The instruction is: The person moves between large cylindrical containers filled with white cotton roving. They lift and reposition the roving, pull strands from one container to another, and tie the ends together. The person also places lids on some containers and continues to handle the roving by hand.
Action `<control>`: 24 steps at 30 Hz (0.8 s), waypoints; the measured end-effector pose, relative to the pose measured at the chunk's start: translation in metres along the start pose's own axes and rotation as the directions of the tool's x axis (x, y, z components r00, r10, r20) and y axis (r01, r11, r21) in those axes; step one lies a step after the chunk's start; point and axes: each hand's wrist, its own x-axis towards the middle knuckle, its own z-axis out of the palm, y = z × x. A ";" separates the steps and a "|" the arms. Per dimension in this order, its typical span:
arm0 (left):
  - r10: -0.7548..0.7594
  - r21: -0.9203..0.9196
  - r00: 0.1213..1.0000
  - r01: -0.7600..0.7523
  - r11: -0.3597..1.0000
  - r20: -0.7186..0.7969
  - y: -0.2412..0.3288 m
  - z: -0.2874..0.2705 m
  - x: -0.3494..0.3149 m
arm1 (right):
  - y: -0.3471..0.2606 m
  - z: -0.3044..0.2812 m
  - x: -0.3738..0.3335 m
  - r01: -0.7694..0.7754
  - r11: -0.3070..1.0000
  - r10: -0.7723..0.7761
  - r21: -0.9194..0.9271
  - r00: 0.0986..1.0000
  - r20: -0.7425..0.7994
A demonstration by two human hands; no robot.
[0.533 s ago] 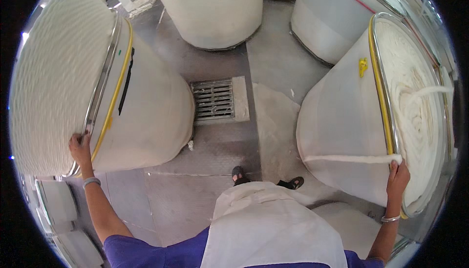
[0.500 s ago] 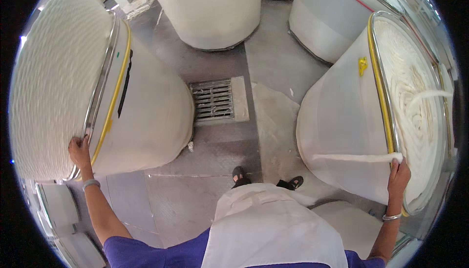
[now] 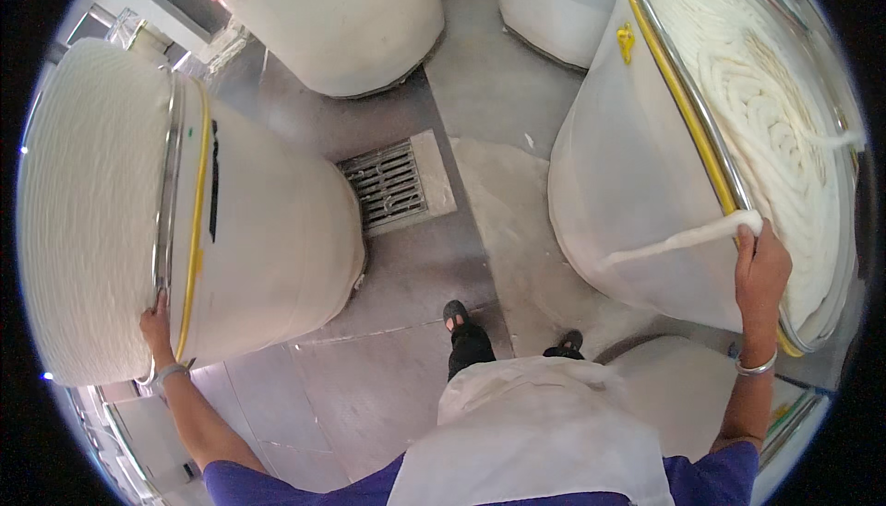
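Observation:
On the left, a tall white can (image 3: 268, 257) is heaped with ridged white cotton sliver (image 3: 88, 220) above its metal rim (image 3: 166, 202). My left hand (image 3: 158, 329) grips that rim at its near end, fingers partly hidden. A second white can (image 3: 618, 183) stands on the right, with coiled sliver (image 3: 766, 128) inside. At its rim (image 3: 688, 68), my right hand (image 3: 762, 271) is closed on a loose strand of cotton sliver (image 3: 688, 238), which hangs down the can's outer side. Both cans have a yellow band below the rim.
A white can with a red band (image 3: 341, 26) stands ahead, another can (image 3: 563, 8) to its right. Between the two nearer cans lies a metal floor grate (image 3: 388, 183). A rounded white can (image 3: 678, 386) is close by my right side. Pale boxy shapes (image 3: 152, 432) sit at lower left.
My view has turned, so the right can sits higher and further left in the picture and the left can lower. Both hands keep their places at the rims; the strand still hangs from my right hand.

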 end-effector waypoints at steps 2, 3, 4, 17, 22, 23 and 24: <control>-0.003 0.063 0.999 0.006 0.998 -0.048 0.025 -0.009 -0.023 | -0.005 -0.003 0.003 -0.064 0.997 0.066 -0.042 0.997 0.040; 0.024 0.054 0.997 -0.020 0.998 -0.080 0.037 -0.012 -0.040 | -0.004 -0.010 -0.006 0.006 1.000 -0.007 -0.011 1.000 -0.026; 0.090 0.036 0.986 -0.086 0.996 -0.142 0.047 -0.015 -0.058 | -0.009 -0.008 0.003 0.004 1.000 -0.004 -0.003 1.000 -0.029; 0.209 0.104 0.966 -0.195 0.975 -0.152 0.215 -0.106 -0.304 | -0.003 -0.024 -0.009 0.074 0.996 -0.070 0.059 0.995 -0.075; 0.227 -0.163 0.969 -0.240 0.957 -0.094 0.271 -0.132 -0.368 | 0.002 -0.033 -0.019 0.136 0.976 -0.125 0.172 0.990 -0.069; 0.263 -0.250 0.960 -0.279 0.927 -0.097 0.282 -0.138 -0.376 | 0.005 -0.034 -0.022 0.169 0.971 -0.143 0.168 0.977 -0.155; 0.248 -0.268 0.965 -0.261 0.927 -0.082 0.294 -0.142 -0.383 | 0.007 -0.034 -0.023 0.166 0.967 -0.153 0.194 0.985 -0.081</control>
